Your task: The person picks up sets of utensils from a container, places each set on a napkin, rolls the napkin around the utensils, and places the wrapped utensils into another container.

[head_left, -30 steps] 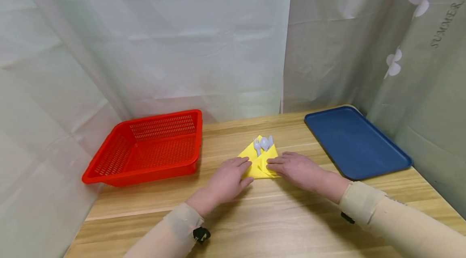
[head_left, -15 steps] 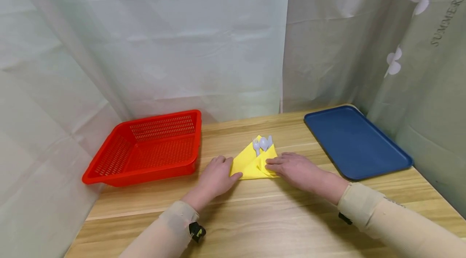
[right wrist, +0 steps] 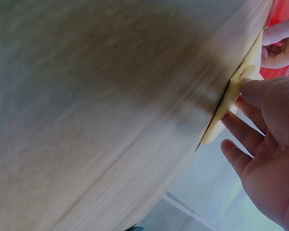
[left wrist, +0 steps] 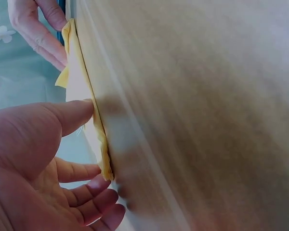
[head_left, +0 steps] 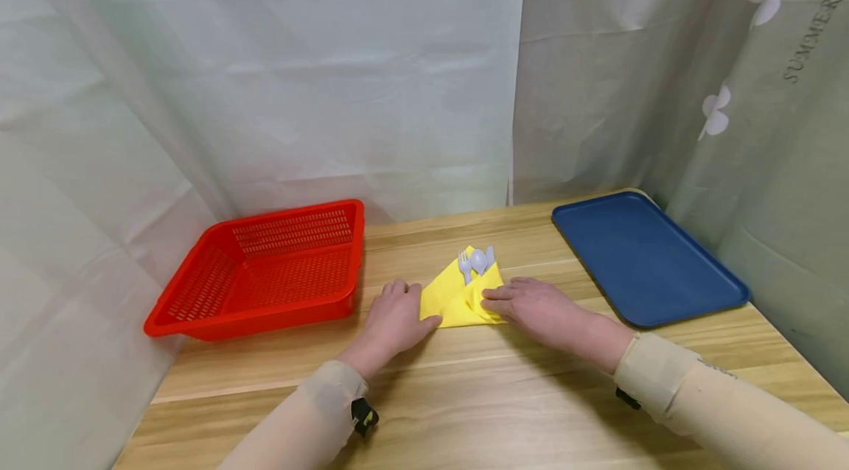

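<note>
Lying between the fingers, long edge crosswise, the napkin point(head_left: 444, 300) touches the left hand point(head_left: 394, 319), fingers spread at its corner, and the right hand point(head_left: 539, 309), fingers outstretched on its fold; cutlery point(head_left: 478, 261) points away.

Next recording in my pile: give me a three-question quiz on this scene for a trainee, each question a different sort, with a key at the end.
1. Open question: which hand is nearer the red basket?
2. True or false: the fork and the spoon lie on the blue tray.
3. Fill the gap: the fingers of the right hand touch the folded yellow ____.

Key
1. The left hand.
2. False; they lie at the yellow cloth, with their lower parts hidden by its fold.
3. Cloth (or napkin).
</note>
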### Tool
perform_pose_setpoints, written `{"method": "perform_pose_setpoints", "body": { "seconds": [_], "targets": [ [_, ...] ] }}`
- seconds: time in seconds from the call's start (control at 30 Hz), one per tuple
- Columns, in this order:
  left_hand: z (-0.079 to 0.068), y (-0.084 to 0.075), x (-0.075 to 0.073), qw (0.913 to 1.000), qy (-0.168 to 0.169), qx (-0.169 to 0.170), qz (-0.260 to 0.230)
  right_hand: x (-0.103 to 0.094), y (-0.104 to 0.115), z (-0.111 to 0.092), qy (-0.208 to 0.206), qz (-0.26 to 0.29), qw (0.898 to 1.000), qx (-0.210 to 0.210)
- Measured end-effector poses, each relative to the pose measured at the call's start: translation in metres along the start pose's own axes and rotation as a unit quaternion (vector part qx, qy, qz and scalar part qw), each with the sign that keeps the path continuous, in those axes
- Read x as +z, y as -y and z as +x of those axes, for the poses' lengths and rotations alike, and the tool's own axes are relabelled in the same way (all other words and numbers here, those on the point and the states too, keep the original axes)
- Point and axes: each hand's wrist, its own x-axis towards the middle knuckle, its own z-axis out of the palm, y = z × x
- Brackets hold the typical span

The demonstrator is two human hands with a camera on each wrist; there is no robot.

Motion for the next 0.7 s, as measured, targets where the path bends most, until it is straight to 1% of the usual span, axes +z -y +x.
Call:
{"method": "perform_pose_setpoints", "body": {
  "seconds": [0.2,0.37,0.57,0.7],
  "targets": [
    [0.004,-0.001,-0.004,0.9998,0.011,-0.013,-0.012,-0.001,0.001,0.000,0.001,0.000,1.000,0.000],
    [0.007,0.000,-0.004,0.9995,0.017,-0.015,-0.023,-0.001,0.001,0.001,-0.001,0.001,1.000,0.000],
    [0.010,0.002,-0.004,0.9989,0.028,-0.012,-0.035,-0.001,0.001,0.001,-0.003,0.004,1.000,-0.002],
    [0.011,0.003,-0.005,0.9987,0.030,-0.005,-0.041,-0.001,0.001,0.001,-0.004,0.004,1.000,-0.002]
  ]
}}
